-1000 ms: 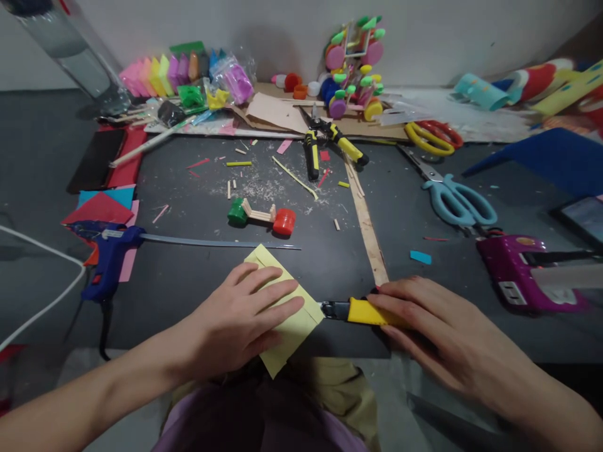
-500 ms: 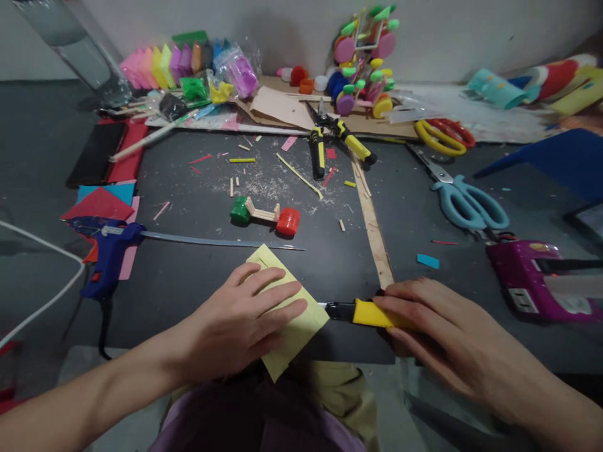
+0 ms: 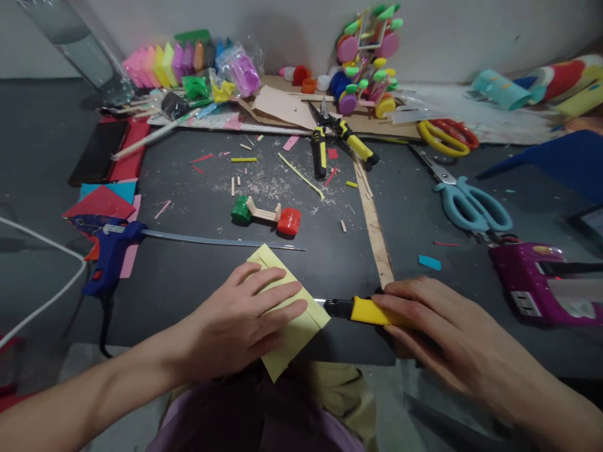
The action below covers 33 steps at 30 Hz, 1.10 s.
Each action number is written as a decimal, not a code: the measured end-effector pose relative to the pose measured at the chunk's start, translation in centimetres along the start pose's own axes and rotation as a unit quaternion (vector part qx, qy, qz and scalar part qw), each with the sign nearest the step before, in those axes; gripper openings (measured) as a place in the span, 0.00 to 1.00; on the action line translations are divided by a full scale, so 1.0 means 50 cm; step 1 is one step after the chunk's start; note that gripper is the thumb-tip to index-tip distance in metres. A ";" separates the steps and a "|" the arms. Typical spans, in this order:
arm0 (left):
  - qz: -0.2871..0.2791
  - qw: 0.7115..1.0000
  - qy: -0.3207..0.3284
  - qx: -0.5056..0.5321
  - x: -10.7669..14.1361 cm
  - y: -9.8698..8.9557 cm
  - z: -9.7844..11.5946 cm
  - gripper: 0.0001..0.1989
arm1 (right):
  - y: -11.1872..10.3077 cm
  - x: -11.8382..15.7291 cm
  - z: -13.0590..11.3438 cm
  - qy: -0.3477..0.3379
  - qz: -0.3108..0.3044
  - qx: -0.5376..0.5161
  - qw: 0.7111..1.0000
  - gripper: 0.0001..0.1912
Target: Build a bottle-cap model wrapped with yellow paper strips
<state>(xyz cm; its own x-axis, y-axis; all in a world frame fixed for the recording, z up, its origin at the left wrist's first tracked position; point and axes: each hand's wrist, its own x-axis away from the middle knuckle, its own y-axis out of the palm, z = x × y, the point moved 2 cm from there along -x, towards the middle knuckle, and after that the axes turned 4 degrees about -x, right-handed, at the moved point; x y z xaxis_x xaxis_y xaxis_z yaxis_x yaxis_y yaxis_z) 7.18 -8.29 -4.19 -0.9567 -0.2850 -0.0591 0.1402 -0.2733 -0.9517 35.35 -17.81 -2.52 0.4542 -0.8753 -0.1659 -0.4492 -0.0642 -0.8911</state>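
Observation:
My left hand (image 3: 264, 314) holds a folded piece of yellow paper (image 3: 301, 336) at the table's near edge, its fingers laid across the sheet and the thumb hidden. A yellow and black utility knife (image 3: 367, 310) is gripped in my right hand (image 3: 433, 326), which is closed around the handle. Its blade points left and runs into the fold at the paper's right edge, so the tip is out of sight. Just beyond the paper lies a small piece of joined wooden sticks (image 3: 264, 212) with a green cap and a red cap on its ends.
A blue glue gun (image 3: 106, 251) with a long glue stick lies left. Yellow-handled pliers (image 3: 320, 150), a thin wooden strip (image 3: 374, 235), blue scissors (image 3: 471, 201) and a purple power strip (image 3: 532, 282) lie beyond and right. Scraps dot the dark table (image 3: 198, 201); colourful clay packs (image 3: 164, 66) stand behind.
The knife has shifted very slightly left, its blade a little further at the paper's fold. My left hand and the paper have hardly moved. The view has shifted a touch.

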 end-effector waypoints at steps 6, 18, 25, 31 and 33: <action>-0.006 1.000 -0.008 0.004 0.001 -0.001 0.000 0.20 | -0.001 -0.003 -0.007 -0.007 0.001 0.010 1.000 0.12; 0.001 1.000 -0.007 0.016 0.000 -0.001 0.000 0.19 | 0.000 -0.009 0.000 -0.006 0.014 0.022 1.000 0.12; 0.001 0.999 -0.011 0.032 0.005 -0.002 0.002 0.21 | 0.005 -0.017 -0.006 -0.028 0.006 0.035 0.999 0.12; 0.003 1.000 -0.010 0.029 0.007 -0.004 0.001 0.19 | 0.007 -0.027 -0.007 -0.034 0.010 0.045 0.998 0.11; 0.005 1.000 -0.010 0.028 0.006 -0.005 0.002 0.19 | 0.007 -0.028 -0.005 -0.028 0.010 0.044 0.999 0.11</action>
<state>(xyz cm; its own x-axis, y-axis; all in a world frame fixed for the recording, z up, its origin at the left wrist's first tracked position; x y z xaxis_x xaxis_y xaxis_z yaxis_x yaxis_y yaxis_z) 6.88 -8.38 -3.97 -0.9501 -0.3061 -0.0610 0.1636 -0.3219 -0.9325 34.35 -16.72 -2.47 0.4894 -0.8475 -0.2055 -0.3903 -0.0022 -0.9207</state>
